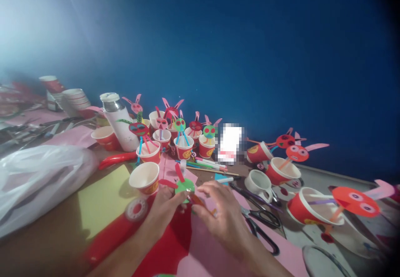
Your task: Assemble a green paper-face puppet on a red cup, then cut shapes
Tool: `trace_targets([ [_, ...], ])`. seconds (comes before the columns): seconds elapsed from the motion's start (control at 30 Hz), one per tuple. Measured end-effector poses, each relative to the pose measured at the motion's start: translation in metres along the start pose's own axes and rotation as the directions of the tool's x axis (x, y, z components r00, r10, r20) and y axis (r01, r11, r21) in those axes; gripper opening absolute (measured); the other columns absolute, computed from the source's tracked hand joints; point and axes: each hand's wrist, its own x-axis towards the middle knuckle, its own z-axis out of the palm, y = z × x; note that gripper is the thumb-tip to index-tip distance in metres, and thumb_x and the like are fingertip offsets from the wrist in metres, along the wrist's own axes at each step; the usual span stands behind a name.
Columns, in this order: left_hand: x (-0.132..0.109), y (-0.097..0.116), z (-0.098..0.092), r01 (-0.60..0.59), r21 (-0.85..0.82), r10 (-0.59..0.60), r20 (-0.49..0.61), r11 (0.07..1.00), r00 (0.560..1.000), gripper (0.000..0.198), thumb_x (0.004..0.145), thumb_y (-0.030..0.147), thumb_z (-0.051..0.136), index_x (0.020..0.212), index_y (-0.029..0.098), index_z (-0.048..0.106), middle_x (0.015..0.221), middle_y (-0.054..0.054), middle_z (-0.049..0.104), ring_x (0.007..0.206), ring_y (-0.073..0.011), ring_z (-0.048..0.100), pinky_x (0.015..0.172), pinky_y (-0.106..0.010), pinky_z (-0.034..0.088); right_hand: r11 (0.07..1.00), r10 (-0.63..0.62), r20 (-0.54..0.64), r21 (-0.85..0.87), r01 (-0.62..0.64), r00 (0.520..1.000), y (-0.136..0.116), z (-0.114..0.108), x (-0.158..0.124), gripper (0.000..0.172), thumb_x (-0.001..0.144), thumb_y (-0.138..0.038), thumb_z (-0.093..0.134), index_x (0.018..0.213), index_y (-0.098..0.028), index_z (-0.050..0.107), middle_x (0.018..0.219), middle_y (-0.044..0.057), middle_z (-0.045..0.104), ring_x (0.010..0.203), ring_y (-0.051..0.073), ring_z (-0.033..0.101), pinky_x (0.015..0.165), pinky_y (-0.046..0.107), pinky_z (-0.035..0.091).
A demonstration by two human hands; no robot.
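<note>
My left hand (165,206) is closed on the edge of a green paper disc (185,186) with two red paper ears sticking up from it. My right hand (223,206) is just beside it, thumb and fingers curved about a slim orange piece (200,202) that reaches toward the disc; its exact kind is too blurred to tell. Beneath both hands lie red paper (170,243) and pink paper (209,248). An open paper cup (145,179) stands close to my left hand. Black-handled scissors (262,223) rest right of my right hand.
Several red paper cups (183,148) with paper animal heads stand at the back and right. A white flask (117,121), coloured markers (206,163), a mug (258,185), a blurred bright screen (230,141), yellow paper (104,193), a plastic bag (46,185) and a tape roll (325,260) surround the hands.
</note>
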Motion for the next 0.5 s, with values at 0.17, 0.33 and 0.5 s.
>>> trace_targets([
  [0.17, 0.005, -0.008, -0.003, 0.021, -0.012, -0.021, 0.012, 1.0, 1.0, 0.025, 0.069, 0.035, 0.069, 0.058, 0.014, 0.061, 0.051, 0.001, 0.054, 0.05, -0.012, 0.049, 0.052, -0.023, 0.04, 0.905, -0.231, 0.099, -0.343, 0.251, 0.968, 0.003, 0.012, -0.004, 0.025, 0.084, -0.008, 0.049, 0.106, -0.019, 0.055, 0.092, 0.007, 0.066, 0.087, 0.023, 0.058, 0.083, 0.04, 0.033],
  [0.33, -0.001, -0.007, -0.009, -0.001, -0.082, 0.009, 0.091, 0.997, 0.996, 0.038, 0.077, 0.05, 0.059, 0.066, 0.013, 0.062, 0.062, -0.004, 0.062, 0.055, -0.0144, 0.055, 0.053, -0.025, 0.042, 0.977, -0.038, 0.087, -0.208, 0.055, 0.995, 0.004, 0.003, -0.002, 0.022, 0.081, -0.006, 0.047, 0.093, -0.019, 0.06, 0.081, 0.005, 0.067, 0.079, 0.022, 0.058, 0.078, 0.038, 0.036],
  [0.5, -0.002, -0.007, -0.016, 0.025, -0.245, -0.007, 0.074, 0.969, 0.997, 0.043, 0.076, 0.054, 0.059, 0.059, 0.015, 0.056, 0.058, -0.001, 0.062, 0.05, -0.0116, 0.054, 0.051, -0.023, 0.043, 0.84, 0.256, 0.325, 0.391, -0.376, 0.91, 0.002, -0.017, 0.007, 0.013, 0.081, -0.019, 0.052, 0.088, -0.021, 0.063, 0.077, 0.002, 0.066, 0.074, 0.019, 0.06, 0.066, 0.029, 0.043],
])
